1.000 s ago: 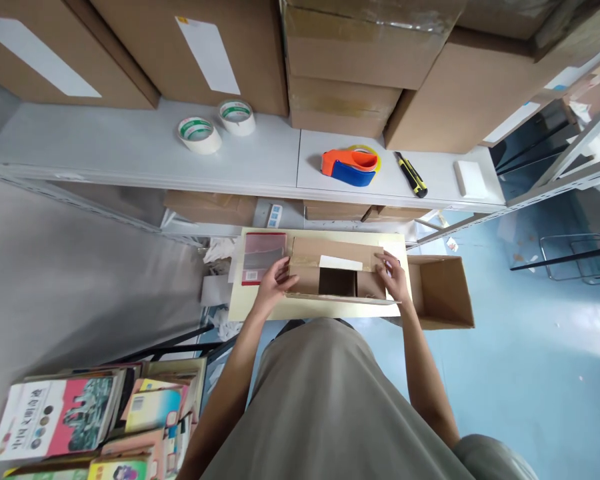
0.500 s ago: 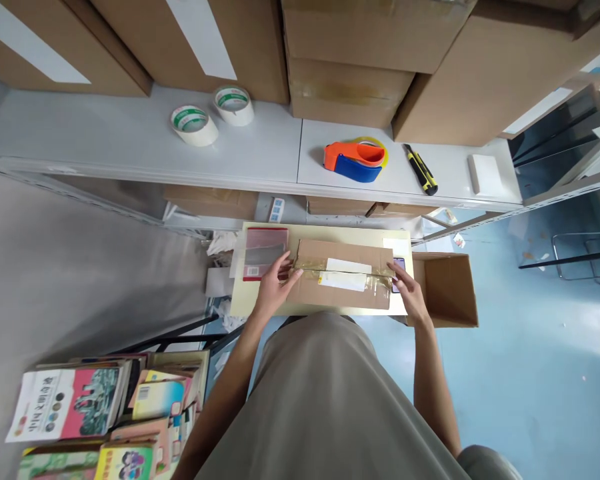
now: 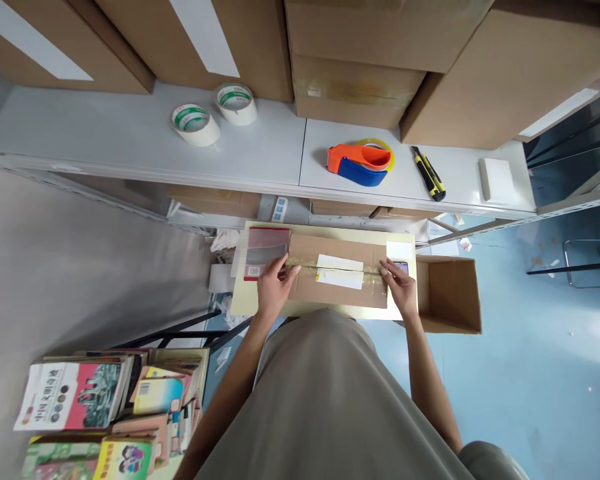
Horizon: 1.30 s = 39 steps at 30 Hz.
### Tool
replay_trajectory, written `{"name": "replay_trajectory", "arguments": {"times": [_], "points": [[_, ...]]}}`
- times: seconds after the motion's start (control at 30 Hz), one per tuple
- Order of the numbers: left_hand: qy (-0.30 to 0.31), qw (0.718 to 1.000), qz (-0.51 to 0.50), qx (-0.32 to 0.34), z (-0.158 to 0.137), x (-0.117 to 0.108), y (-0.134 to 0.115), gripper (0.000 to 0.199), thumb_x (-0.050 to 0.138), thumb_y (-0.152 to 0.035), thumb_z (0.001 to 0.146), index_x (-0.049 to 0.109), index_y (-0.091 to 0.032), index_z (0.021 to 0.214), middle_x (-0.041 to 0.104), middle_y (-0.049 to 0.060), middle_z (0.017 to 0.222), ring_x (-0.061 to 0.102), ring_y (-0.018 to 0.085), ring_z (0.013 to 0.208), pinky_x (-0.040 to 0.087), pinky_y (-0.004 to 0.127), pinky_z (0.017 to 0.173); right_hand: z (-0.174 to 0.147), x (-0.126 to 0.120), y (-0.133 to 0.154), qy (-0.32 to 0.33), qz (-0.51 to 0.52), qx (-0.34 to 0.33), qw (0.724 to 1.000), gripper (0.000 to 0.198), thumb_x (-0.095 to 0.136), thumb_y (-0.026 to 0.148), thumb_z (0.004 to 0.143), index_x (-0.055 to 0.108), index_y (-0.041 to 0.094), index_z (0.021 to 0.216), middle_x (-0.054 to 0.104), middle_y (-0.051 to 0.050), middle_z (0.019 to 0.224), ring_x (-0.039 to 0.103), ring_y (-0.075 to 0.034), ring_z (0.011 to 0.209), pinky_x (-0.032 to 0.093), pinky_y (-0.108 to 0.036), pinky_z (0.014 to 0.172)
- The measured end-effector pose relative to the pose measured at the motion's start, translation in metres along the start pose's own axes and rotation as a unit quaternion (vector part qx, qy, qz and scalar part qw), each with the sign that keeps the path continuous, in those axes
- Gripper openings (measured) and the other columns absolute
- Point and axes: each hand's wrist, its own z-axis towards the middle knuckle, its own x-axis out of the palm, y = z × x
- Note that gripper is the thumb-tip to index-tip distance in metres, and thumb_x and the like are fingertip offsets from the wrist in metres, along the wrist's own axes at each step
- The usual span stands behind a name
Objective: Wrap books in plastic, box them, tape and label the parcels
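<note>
My right hand (image 3: 401, 289) masks part of a smartphone (image 3: 403, 267), while my left hand (image 3: 274, 287) covers the lower corner of a red-edged pouch (image 3: 267, 241). Flaps conceal the inside of my carton (image 3: 350, 297); any print on its white label (image 3: 340, 278) is too small to read. The top edge crops the boxes (image 3: 350, 37) overhead; the bottom edge, a yellow book (image 3: 109, 460).

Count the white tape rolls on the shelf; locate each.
2. The left roll is nearer the front edge of the shelf; the right roll sits farther back, near a cardboard box. More may be hidden.
</note>
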Motion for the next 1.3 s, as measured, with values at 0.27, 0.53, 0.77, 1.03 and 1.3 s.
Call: {"name": "replay_trajectory", "arguments": {"times": [0.27,0.53,0.77,1.03,1.3], "points": [[0.009,0.998,0.063,0.024,-0.002,0.001,-0.001,0.061,0.054,-0.065,0.110,0.073,-0.020,0.148,0.075,0.017,0.137,0.074,0.034,0.122,0.059,0.042,0.107,0.001,0.003,-0.007,-0.003,0.030,0.001,1.000,0.052,0.087,0.063,0.089,0.087,0.027,0.127,0.072,-0.013,0.152,0.060,-0.041,0.153,0.060,-0.059,0.119],[-0.013,0.998,0.062,0.025,0.002,0.006,-0.002,0.059,0.048,-0.065,0.112,0.077,-0.022,0.141,0.079,0.016,0.130,0.077,0.032,0.117,0.059,0.040,0.102,-0.002,0.007,-0.015,-0.038,0.030,-0.009,0.999,0.052,0.085,0.065,0.089,0.089,0.024,0.122,0.080,-0.012,0.139,0.064,-0.040,0.149,0.049,-0.063,0.130],[-0.017,0.997,0.063,0.050,0.006,0.010,0.003,0.060,0.046,-0.066,0.112,0.079,-0.023,0.138,0.081,0.016,0.126,0.077,0.032,0.118,0.058,0.043,0.109,0.000,0.008,-0.019,-0.034,0.007,-0.036,0.999,0.049,0.082,0.065,0.092,0.089,0.025,0.120,0.081,-0.012,0.136,0.067,-0.039,0.147,0.051,-0.063,0.129],[-0.027,0.998,0.047,0.042,0.002,0.010,-0.002,0.061,0.047,-0.067,0.111,0.079,-0.022,0.136,0.079,0.019,0.131,0.077,0.036,0.118,0.059,0.050,0.110,-0.002,0.016,-0.017,-0.090,0.008,-0.044,0.995,0.049,0.079,0.065,0.094,0.089,0.025,0.120,0.079,-0.011,0.139,0.072,-0.038,0.140,0.054,-0.061,0.126],[-0.050,0.996,0.057,0.050,0.001,0.015,-0.008,0.058,0.047,-0.063,0.112,0.081,-0.022,0.132,0.081,0.016,0.129,0.079,0.034,0.115,0.061,0.047,0.108,0.010,0.009,-0.011,-0.078,-0.007,-0.062,0.995,0.045,0.079,0.061,0.096,0.089,0.024,0.121,0.080,-0.009,0.139,0.074,-0.037,0.136,0.055,-0.058,0.127]]}}
